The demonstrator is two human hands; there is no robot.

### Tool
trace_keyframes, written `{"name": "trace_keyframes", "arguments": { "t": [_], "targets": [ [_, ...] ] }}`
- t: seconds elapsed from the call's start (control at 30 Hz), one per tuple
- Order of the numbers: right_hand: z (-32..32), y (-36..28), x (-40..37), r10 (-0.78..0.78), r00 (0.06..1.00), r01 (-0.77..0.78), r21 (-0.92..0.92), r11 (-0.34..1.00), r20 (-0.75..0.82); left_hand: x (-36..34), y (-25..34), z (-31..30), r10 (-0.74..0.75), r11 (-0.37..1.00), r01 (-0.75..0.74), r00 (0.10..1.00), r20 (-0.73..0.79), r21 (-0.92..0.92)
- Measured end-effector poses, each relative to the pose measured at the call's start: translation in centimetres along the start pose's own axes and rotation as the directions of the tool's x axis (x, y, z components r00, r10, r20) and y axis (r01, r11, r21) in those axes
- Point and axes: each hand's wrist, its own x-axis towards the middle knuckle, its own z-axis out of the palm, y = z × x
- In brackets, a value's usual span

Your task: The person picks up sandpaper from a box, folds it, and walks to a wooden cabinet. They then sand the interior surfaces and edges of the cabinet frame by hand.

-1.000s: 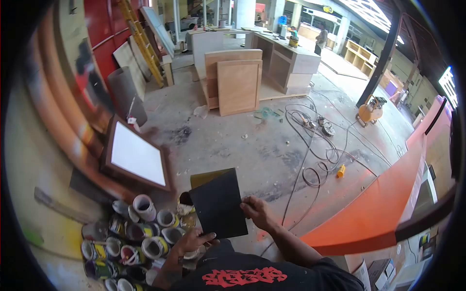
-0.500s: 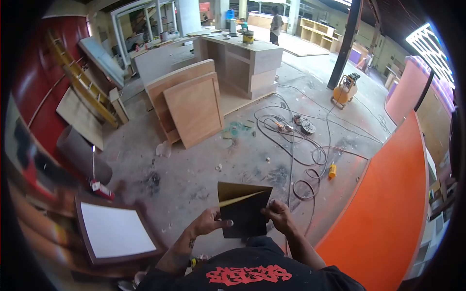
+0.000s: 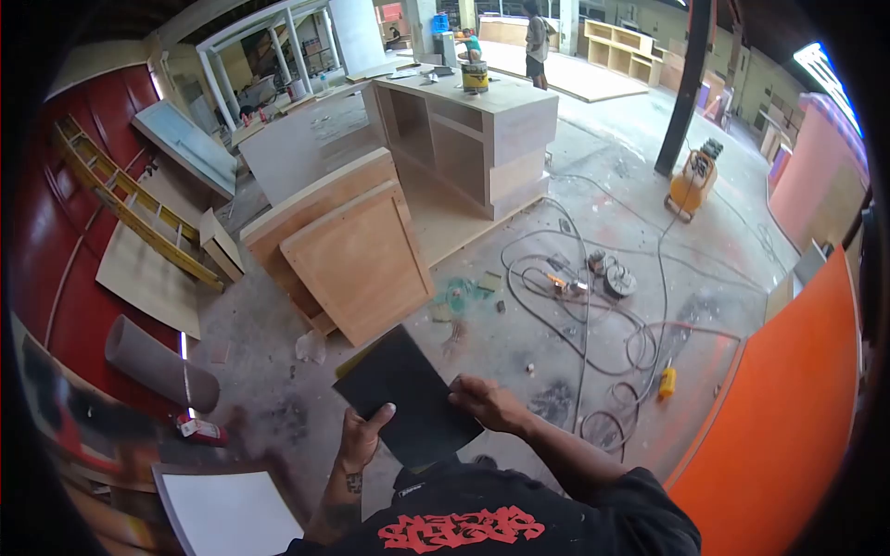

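A dark sheet of sandpaper (image 3: 413, 398) with a yellowish backing is held tilted in front of my body. My left hand (image 3: 362, 439) grips its lower left side, the thumb lying across the dark face. At the right edge, my right hand (image 3: 484, 402) pinches the sheet between curled fingers. A strip of the yellow backing shows along the upper left edge. Beyond the sheet, two wooden panels (image 3: 357, 264) lean against a grey cabinet (image 3: 519, 139).
Hoses (image 3: 586, 306) coil on the floor near a yellow bottle (image 3: 667, 382) and an air compressor (image 3: 691, 183). An orange panel (image 3: 769, 408) stands at right. A ladder (image 3: 130, 199) leans at left, above a white panel (image 3: 227, 510). A person (image 3: 537, 42) stands far back.
The sandpaper has turned from upright to slanted, and the gap between its layers has closed. Both hands still hold it. My view has shifted, with the cabinet and panels appearing lower.
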Motion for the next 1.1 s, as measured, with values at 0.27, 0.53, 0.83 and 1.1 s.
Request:
{"name": "trace_keyframes", "arguments": {
  "t": [0.27, 0.53, 0.83, 1.1],
  "targets": [
    [-12.1, 7.4, 18.6, 0.117, 0.990, -0.129, 0.182, 0.975, 0.079, 23.7, -2.5, 0.5, 0.089, 0.974, -0.109, 0.990, 0.108, 0.196],
    [-26.2, 13.6, 31.3, 0.193, 0.944, -0.041, 0.486, 0.873, -0.268, 52.7, -1.9, 5.8, -0.157, 0.971, 0.030, 0.829, 0.536, 0.237],
    [-40.1, 16.7, 47.9, 0.294, 0.861, -0.071, 0.473, 0.878, -0.415, 75.6, -2.0, 11.6, -0.061, 0.951, -0.155, 0.753, 0.655, 0.267],
    [-56.4, 24.5, 73.8, 0.283, 0.891, -0.204, 0.243, 0.948, -0.355, 96.1, 1.7, 5.7, 0.101, 0.852, -0.070, 0.994, -0.032, 0.518]
  ]
}}
